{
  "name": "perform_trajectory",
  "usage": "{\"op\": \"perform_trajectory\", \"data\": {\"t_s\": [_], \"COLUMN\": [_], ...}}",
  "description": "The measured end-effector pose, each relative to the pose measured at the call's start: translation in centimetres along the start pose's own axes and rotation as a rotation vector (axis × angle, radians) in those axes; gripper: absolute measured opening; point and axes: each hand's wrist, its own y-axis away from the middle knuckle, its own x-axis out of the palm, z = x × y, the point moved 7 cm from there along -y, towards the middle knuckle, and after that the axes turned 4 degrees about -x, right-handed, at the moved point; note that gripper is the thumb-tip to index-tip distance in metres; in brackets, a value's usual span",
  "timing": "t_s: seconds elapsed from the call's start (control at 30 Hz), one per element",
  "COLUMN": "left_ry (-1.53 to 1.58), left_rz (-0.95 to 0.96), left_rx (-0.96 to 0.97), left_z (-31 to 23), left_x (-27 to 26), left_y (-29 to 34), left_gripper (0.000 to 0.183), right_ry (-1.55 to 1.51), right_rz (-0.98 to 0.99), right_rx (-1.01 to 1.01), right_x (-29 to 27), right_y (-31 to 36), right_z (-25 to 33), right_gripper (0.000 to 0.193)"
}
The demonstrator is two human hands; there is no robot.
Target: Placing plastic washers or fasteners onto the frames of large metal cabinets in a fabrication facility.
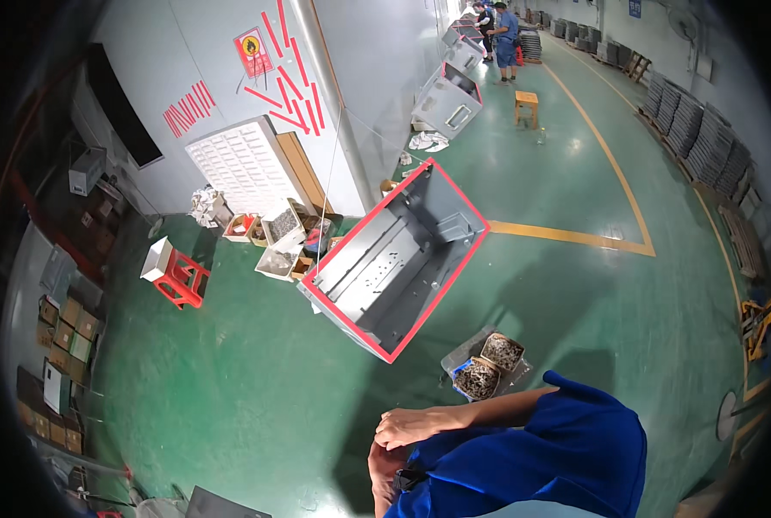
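- Grey metal cabinet (383, 269): one, set at a slant on the green floor (230, 371), open side up toward my camera, ahead of the hands and touched by neither.
- Red edging (443, 291): lines the cabinet's rim on the sides I can see; I count this as done.
- Inner panel (377, 278): holes and slots, with nothing plainly fitted to them; I judge the inside unfinished.
- Small loose parts (501, 351): two heaps, boxed on a clear tray (465, 352) between cabinet and wearer; plenty unused.
- Red strips (300, 65): many, spread on the wall; spare edging, I would guess.
- Right hand (405, 428): fingers curled in, meeting the left before the blue clothing (532, 457); contents, if any, I cannot tell.
- Left hand (386, 464): partly closed, below the right; fingertips hidden, hold unknown.
- Dark item (412, 478): by the left wrist, kind unclear.
- Cut off: a dark panel (221, 504) at the lower edge; the cabinet's underside and far outer walls lie out of sight.
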Motion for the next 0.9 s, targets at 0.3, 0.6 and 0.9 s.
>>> {"op": "perform_trajectory", "data": {"t_s": [0.3, 0.6, 0.9], "left_ry": [0.133, 0.093, 0.119], "left_rz": [0.046, 0.051, -0.019], "left_rx": [-0.163, -0.206, -0.275], "left_z": [-2.0, -6.6, -9.5], "left_x": [-1.6, 1.9, 2.5], "left_y": [1.3, 4.8, 5.9], "left_gripper": [0.029, 0.034, 0.027], "right_ry": [0.063, 0.2, 0.126], "right_rz": [0.069, 0.253, 0.227], "right_rx": [0.081, 0.185, 0.366], "right_x": [1.2, 1.2, 0.7], "right_y": [-3.8, -8.4, -11.4], "right_z": [1.3, 4.5, 4.7], "right_gripper": [0.01, 0.022, 0.022]}}
